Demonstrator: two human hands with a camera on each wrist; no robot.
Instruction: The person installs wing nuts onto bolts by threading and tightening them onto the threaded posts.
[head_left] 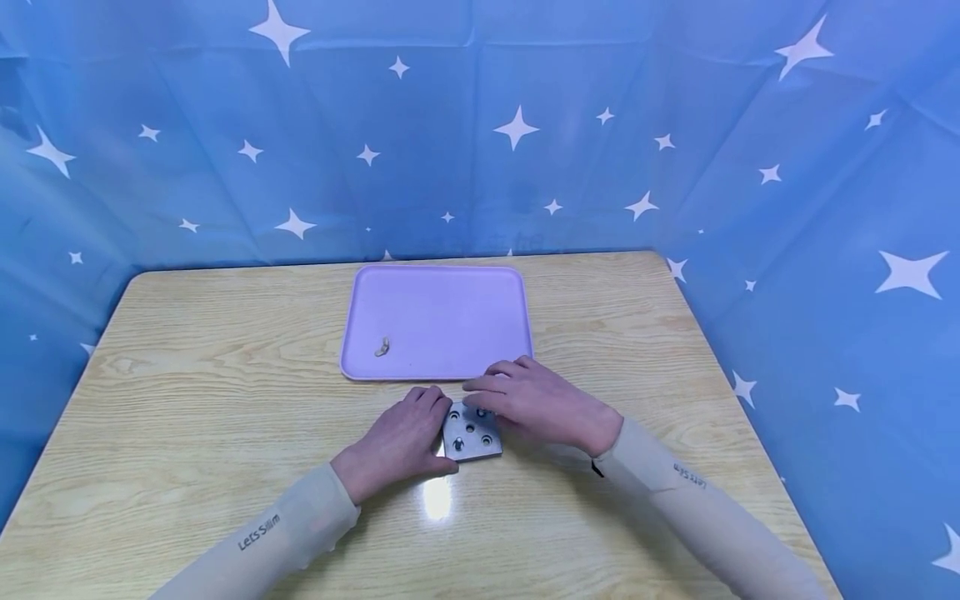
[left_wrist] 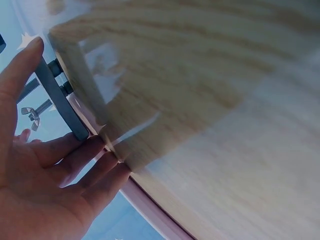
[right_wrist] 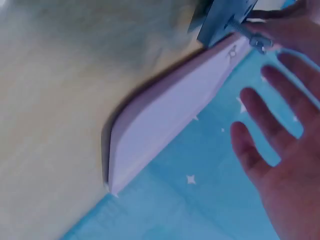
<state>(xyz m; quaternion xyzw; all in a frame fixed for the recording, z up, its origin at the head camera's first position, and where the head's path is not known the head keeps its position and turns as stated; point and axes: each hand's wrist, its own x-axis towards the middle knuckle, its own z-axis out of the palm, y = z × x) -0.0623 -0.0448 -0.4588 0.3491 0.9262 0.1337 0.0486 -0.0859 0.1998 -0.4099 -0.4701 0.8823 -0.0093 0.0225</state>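
Note:
A metal plate [head_left: 471, 452] with several holes lies on the table between the hands. Two bolts stand up through it, their heads underneath, as the left wrist view shows. A wing nut [left_wrist: 33, 118] sits on the end of one bolt [right_wrist: 239, 27]. My left hand [head_left: 397, 442] grips the plate's left side, thumb at the near edge and fingers at the far one. Over the plate's far right corner reaches my right hand [head_left: 543, 404], its fingers extended and spread near the wing nut. Whether a fingertip touches the nut is hard to tell.
Behind the plate lies a purple tray [head_left: 435, 292] with another wing nut [head_left: 382, 347] in its near left part. The wooden table [head_left: 225, 417] ends at a blue star-patterned curtain [head_left: 450, 183] at the back and sides.

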